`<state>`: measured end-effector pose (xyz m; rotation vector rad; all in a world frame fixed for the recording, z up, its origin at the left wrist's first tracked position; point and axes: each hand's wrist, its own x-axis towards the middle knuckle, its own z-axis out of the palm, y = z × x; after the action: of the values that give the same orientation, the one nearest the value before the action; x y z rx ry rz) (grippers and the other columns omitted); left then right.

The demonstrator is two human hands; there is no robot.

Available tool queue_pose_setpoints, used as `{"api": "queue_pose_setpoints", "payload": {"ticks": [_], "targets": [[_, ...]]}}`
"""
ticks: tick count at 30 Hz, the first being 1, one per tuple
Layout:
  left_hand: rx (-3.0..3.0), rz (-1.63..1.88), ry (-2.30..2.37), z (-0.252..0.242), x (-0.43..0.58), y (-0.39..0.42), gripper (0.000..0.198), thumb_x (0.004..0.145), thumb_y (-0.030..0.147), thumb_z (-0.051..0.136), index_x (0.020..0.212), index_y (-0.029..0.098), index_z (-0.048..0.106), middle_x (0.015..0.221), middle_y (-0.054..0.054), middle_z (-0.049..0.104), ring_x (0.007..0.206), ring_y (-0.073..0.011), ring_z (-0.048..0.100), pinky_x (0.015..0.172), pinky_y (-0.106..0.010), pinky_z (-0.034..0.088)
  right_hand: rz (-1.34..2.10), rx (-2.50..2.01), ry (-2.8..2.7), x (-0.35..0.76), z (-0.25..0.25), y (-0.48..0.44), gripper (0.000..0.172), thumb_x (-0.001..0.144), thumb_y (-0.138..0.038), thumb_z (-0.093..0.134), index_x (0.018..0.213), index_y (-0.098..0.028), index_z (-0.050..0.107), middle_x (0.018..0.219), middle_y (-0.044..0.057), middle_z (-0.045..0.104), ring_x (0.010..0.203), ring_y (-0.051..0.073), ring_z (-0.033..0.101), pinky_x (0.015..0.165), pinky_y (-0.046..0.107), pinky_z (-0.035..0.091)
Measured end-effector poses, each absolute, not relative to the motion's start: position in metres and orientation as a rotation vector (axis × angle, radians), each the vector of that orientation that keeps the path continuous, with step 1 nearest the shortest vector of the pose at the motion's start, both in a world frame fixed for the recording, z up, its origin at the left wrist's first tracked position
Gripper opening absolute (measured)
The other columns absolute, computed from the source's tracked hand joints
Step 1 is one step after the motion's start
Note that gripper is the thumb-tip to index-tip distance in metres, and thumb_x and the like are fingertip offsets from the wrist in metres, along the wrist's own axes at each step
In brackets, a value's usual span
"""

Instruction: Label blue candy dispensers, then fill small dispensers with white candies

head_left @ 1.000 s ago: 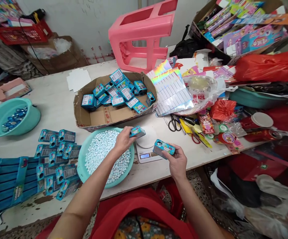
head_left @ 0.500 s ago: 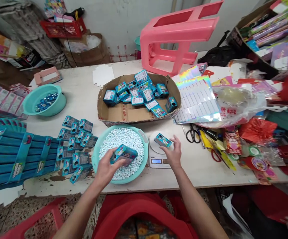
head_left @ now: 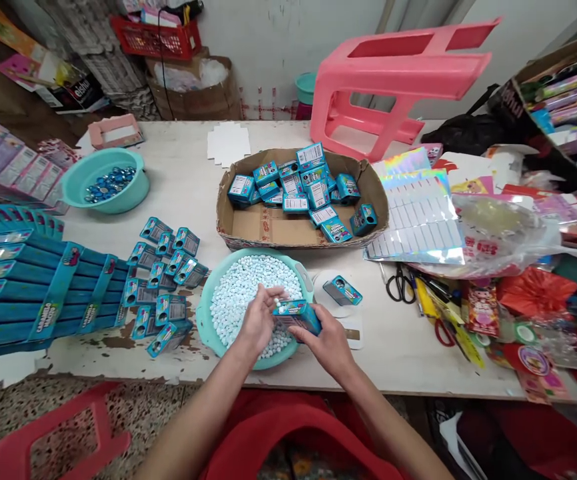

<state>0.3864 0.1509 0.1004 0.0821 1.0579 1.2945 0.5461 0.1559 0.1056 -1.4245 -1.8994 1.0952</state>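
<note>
My right hand [head_left: 331,337] grips a small blue candy box [head_left: 296,315] above a turquoise basin [head_left: 207,333] of small white candies [head_left: 241,283]. At the box's left end, my left hand [head_left: 261,320] is cupped with fingers curled round a few white candies, some showing by its fingertips and the box. A second blue box [head_left: 343,291] lies tilted on the white kitchen scale [head_left: 353,333], just beyond my right hand. To the left of the basin, several more blue boxes [head_left: 161,277] stand and lie in a cluster.
A cut-down cardboard carton [head_left: 251,230] with several blue boxes is behind the basin. Stacked blue packs [head_left: 43,293] fill the left side, near a turquoise bowl [head_left: 136,200] of blue wrapped pieces. Scissors [head_left: 401,287] and a pink stool [head_left: 393,73] are to the right.
The blue box from my left hand is now in my right hand. My right hand has left the box on the scale; my left hand now has candies. The view has shifted left.
</note>
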Motion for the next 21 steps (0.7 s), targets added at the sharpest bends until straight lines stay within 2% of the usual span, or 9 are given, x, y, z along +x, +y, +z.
{"api": "queue_pose_setpoints", "payload": {"ticks": [3,5,8,10,12,14,17,19,21], "targets": [[-0.032,1.214,1.101,0.081,0.39,0.161,0.039,0.081,0.05,0.051,0.083,0.013,0.062,0.074,-0.005,0.061,0.066,-0.0142,0.059,0.07,-0.029,0.048,1.101,-1.493,-1.889,0.546,0.093,0.155,0.04,0.069,-0.05,0.068,0.097,-0.022,0.061,0.085,0.002,0.064,0.074,0.021,0.058,0.065,0.029,0.045],[0.007,1.211,1.161,0.074,0.388,0.163,0.034,0.082,0.046,0.05,0.081,0.014,0.061,0.074,-0.006,0.061,0.07,-0.0153,0.06,0.074,-0.031,0.048,1.177,-1.493,-1.832,0.547,0.094,0.153,0.04,0.068,-0.049,0.069,0.097,-0.022,0.061,0.084,0.002,0.065,0.073,0.02,0.058,0.065,0.029,0.045],[0.398,1.225,1.415,0.082,0.375,0.155,0.028,0.082,0.04,0.051,0.088,0.016,0.064,0.097,-0.009,0.064,0.099,-0.0216,0.058,0.091,-0.037,0.043,1.37,-1.428,-1.638,0.55,0.103,0.152,0.038,0.067,-0.044,0.072,0.095,-0.021,0.062,0.086,0.001,0.066,0.077,0.021,0.059,0.07,0.031,0.047],[0.77,1.179,1.542,0.102,0.363,0.146,0.03,0.082,0.036,0.052,0.105,0.02,0.062,0.119,-0.009,0.058,0.119,-0.0237,0.046,0.101,-0.039,0.035,1.44,-1.394,-1.469,0.551,0.105,0.153,0.037,0.065,-0.041,0.073,0.095,-0.021,0.062,0.088,0.001,0.068,0.08,0.021,0.06,0.074,0.032,0.048],[1.071,1.073,1.49,0.128,0.354,0.138,0.039,0.083,0.033,0.052,0.12,0.025,0.055,0.131,-0.006,0.051,0.126,-0.0235,0.04,0.103,-0.039,0.033,1.455,-1.372,-1.353,0.546,0.102,0.154,0.037,0.064,-0.039,0.075,0.095,-0.022,0.061,0.089,0.001,0.068,0.082,0.021,0.061,0.075,0.032,0.049],[1.276,0.956,1.379,0.152,0.349,0.133,0.045,0.082,0.032,0.053,0.126,0.028,0.051,0.131,-0.006,0.051,0.122,-0.023,0.044,0.101,-0.036,0.036,1.518,-1.285,-1.333,0.534,0.098,0.154,0.038,0.066,-0.038,0.074,0.098,-0.023,0.059,0.093,0.002,0.067,0.084,0.021,0.061,0.078,0.033,0.049],[1.476,0.833,1.456,0.174,0.342,0.128,0.041,0.076,0.033,0.061,0.116,0.026,0.058,0.116,-0.006,0.06,0.107,-0.0223,0.055,0.093,-0.032,0.042,1.612,-1.037,-1.485,0.513,0.096,0.154,0.04,0.074,-0.04,0.066,0.109,-0.024,0.055,0.106,0.005,0.063,0.095,0.023,0.059,0.085,0.038,0.048],[1.473,0.783,1.686,0.18,0.326,0.119,0.036,0.073,0.038,0.063,0.106,0.024,0.06,0.103,-0.005,0.063,0.095,-0.022,0.058,0.085,-0.032,0.045,1.485,-0.969,-1.597,0.51,0.098,0.156,0.045,0.076,-0.041,0.063,0.117,-0.024,0.052,0.12,0.008,0.055,0.106,0.025,0.054,0.09,0.041,0.045],[1.345,0.765,2.01,0.181,0.298,0.097,0.038,0.071,0.045,0.063,0.102,0.024,0.058,0.098,-0.004,0.063,0.089,-0.0227,0.059,0.079,-0.033,0.046,1.216,-1.057,-1.613,0.525,0.099,0.165,0.049,0.076,-0.039,0.064,0.12,-0.025,0.05,0.128,0.009,0.048,0.114,0.027,0.048,0.094,0.043,0.042]]}}
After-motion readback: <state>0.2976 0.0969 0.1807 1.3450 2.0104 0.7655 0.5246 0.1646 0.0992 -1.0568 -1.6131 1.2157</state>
